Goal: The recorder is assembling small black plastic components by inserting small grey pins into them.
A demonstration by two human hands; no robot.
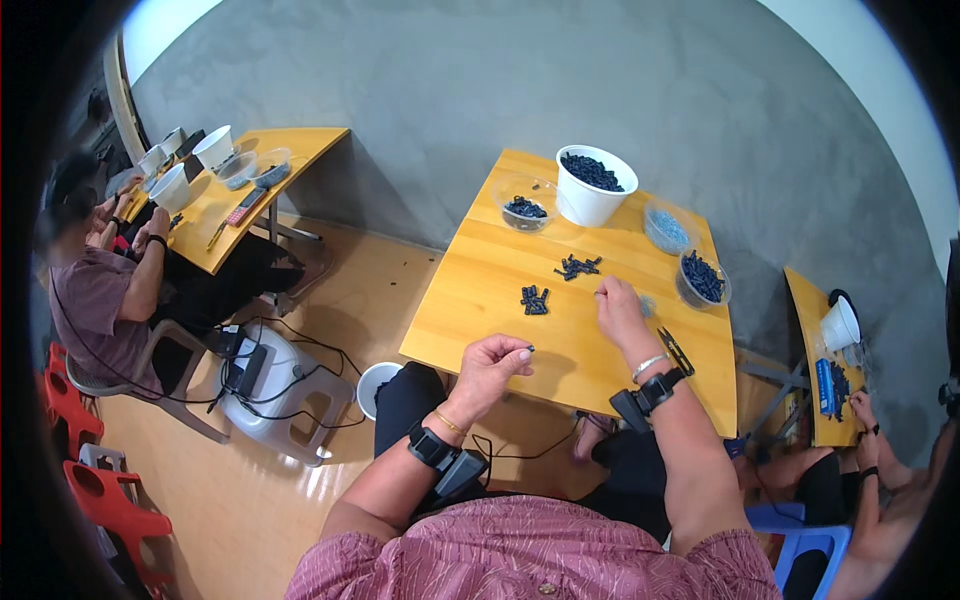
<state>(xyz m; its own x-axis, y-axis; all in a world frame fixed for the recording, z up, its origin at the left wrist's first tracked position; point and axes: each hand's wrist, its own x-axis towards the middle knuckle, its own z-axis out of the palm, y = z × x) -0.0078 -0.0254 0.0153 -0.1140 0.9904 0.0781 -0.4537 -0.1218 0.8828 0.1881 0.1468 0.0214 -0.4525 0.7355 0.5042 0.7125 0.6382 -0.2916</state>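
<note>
My left hand (490, 372) is raised at the near edge of the wooden table (470, 290). Thumb and forefinger pinch a small black part (531, 348) there. My right hand (621, 312) hovers over the table with its fingers drawn together; whether anything is in them is hidden. Two small heaps of short black cylindrical parts lie before my hands: one heap (535, 300) nearer, the other heap (578, 266) farther back. Beside my right hand are small pale-blue pieces (647, 304). Black tweezers (677, 350) lie right of my right wrist.
At the back stand a white bucket (590, 205) of black parts and a clear bowl (523, 210). On the right are a bowl of pale-blue pieces (668, 228) and a bowl of dark parts (702, 282). People work at tables left and right. Cables cross a grey stool (285, 385).
</note>
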